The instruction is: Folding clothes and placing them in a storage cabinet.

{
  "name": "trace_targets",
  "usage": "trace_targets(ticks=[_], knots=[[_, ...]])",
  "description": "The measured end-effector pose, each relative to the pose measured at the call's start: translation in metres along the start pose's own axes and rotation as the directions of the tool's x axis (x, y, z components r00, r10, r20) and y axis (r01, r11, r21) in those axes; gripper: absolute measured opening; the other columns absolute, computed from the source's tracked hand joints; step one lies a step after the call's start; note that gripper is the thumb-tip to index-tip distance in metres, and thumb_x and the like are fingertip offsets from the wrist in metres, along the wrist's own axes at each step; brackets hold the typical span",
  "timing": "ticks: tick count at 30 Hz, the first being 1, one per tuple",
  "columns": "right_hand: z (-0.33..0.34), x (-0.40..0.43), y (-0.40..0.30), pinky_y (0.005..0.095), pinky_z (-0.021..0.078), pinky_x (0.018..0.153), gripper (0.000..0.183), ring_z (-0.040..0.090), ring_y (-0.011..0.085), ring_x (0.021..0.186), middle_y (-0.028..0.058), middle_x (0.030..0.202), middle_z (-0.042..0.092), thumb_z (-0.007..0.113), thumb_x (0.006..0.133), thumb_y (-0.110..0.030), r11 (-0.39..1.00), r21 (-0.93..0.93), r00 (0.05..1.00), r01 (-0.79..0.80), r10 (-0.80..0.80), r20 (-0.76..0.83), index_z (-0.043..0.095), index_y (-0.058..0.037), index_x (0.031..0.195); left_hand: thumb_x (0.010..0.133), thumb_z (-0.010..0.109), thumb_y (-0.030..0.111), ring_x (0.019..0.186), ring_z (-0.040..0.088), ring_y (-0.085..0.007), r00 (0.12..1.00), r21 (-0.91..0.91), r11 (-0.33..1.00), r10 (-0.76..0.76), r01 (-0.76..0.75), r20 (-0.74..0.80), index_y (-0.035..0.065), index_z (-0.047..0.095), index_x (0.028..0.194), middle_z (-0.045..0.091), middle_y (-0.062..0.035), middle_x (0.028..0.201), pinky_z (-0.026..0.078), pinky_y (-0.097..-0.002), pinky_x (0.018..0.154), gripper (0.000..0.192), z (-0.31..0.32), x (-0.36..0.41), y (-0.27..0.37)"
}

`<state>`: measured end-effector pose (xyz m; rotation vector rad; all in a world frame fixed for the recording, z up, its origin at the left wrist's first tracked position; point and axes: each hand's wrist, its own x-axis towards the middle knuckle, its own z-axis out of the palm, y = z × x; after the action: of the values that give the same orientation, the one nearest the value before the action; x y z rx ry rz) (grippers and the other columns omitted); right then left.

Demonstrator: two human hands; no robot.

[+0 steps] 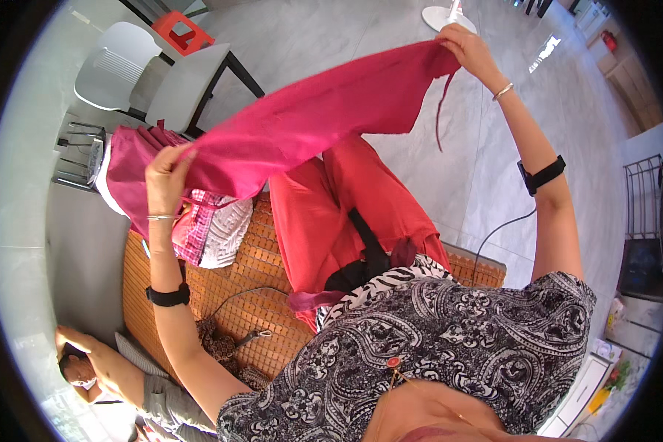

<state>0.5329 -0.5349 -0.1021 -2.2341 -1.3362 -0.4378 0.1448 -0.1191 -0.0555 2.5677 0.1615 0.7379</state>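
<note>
A magenta cloth [315, 113] with thin ties at its ends is stretched out in the air above my lap. My left hand [168, 171] pinches its near left end between thumb and fingers. At the far right, my right hand [467, 47] grips the other end, higher in the view, and a thin tie dangles below it. Under the cloth are my knees in red trousers [348, 204]. Just left of my left hand lies a heap of similar magenta cloth [130, 157]. Beside it is a white and pink patterned textile [226, 237], partly hidden by my left hand and the cloth.
I sit on a seat covered with a brown woven mat [243, 298]. A white chair [116, 66], a grey-topped bench [190, 83] and a red plastic stool [182, 33] stand upper left. A person [116, 370] reclines lower left. A black cable [492, 232] hangs at right.
</note>
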Motion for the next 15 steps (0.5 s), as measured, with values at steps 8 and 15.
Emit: trace_targets(ticks=[8, 15], knots=[[-0.043, -0.052, -0.052, 0.0344, 0.0406, 0.067, 0.008, 0.052, 0.0245, 0.072, 0.0073, 0.074, 0.051, 0.061, 0.078, -0.009, 0.953, -0.303, 0.926, -0.027, -0.091, -0.367, 0.065, -0.0098, 0.086, 0.075, 0.066, 0.0, 0.065, 0.046, -0.0094, 0.99, 0.135, 0.988, 0.057, -0.074, 0.128, 0.0148, 0.067, 0.108, 0.047, 0.0004, 0.07, 0.04, -0.0215, 0.058, 0.037, -0.058, -0.026, 0.053], [0.012, -0.214, -0.079, 0.024, 0.041, 0.046, 0.017, 0.056, 0.0088, 0.049, 0.0064, 0.064, 0.061, 0.052, 0.089, -0.008, 0.719, 0.284, 0.75, -0.634, 0.662, 0.0, 0.065, -0.0076, 0.1, 0.069, 0.072, 0.006, 0.062, 0.049, -0.014, 0.846, -0.053, 0.987, -0.101, 0.151, 0.524, 0.0173, 0.069, 0.103, 0.05, -0.0004, 0.07, 0.041, -0.0257, 0.053, 0.036, -0.008, -0.14, 0.064]])
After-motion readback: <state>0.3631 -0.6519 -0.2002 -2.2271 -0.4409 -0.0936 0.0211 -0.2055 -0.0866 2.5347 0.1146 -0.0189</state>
